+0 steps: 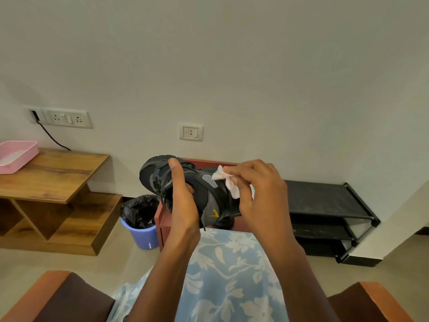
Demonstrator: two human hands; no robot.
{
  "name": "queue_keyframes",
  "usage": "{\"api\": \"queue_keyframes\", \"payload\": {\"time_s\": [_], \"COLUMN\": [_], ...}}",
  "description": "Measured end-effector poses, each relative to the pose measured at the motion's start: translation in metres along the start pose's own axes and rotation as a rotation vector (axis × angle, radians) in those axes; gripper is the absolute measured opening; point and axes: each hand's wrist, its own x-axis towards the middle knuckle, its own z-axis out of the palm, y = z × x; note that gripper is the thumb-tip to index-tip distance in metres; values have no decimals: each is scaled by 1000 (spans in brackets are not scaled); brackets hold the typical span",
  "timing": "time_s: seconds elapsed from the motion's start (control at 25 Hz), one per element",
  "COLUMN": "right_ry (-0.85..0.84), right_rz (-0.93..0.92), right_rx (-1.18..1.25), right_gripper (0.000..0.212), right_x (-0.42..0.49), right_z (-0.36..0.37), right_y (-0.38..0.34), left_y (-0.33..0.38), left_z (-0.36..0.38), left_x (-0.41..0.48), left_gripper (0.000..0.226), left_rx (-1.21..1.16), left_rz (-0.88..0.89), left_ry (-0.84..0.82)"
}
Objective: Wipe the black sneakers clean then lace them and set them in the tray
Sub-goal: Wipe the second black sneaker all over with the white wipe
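A black sneaker with a grey panel and a small yellow logo is held up in front of me, toe pointing far left. My left hand grips it through the opening, thumb up over the laces. My right hand pinches a white wipe and presses it on the sneaker's side near the grey patch. A pink tray stands at the far left on a wooden table. No second sneaker is plainly visible.
A blue bin with a black liner stands on the floor left of a reddish stool. A black shoe rack lines the wall at right. My lap in floral cloth and chair armrests fill the foreground.
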Motion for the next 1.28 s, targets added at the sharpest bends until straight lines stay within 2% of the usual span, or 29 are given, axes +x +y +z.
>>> {"api": "queue_keyframes", "payload": {"time_s": [0.12,0.24,0.44,0.56,0.68,0.72,0.88,0.96,1.16,1.28], "right_ry": [89,192,248,221,161,142,127,130,70,51], "right_rz": [-43,-42,9,-46,-69,-64,23,69,92,122], "right_rx": [16,67,47,110,188,208,178,134,278,315], "right_gripper": [24,31,34,30,27,27,22,22,22,14], "right_x": [-18,-51,-36,-30,-36,-36,-18,-11,-42,-56], "right_z": [5,10,15,20,19,18,14,14,18,16], "right_y": [1,-2,-13,-38,-49,-47,-35,-31,-42,-38], "left_y": [-5,1,6,2,-6,-5,0,1,6,11], "left_z": [-7,-12,-7,-6,-9,-8,-1,3,0,-3], "left_x": [9,12,3,1,1,-1,-6,-7,-5,-1], "left_gripper": [99,92,77,76,50,49,70,72,77,82], "left_rx": [-29,-46,106,127,197,212,213,192,215,136], "left_rz": [-47,-84,-80,-70,0,0,38,51,15,-13], "left_ry": [23,33,-148,-197,-186,-183,-179,-158,-72,-53]}}
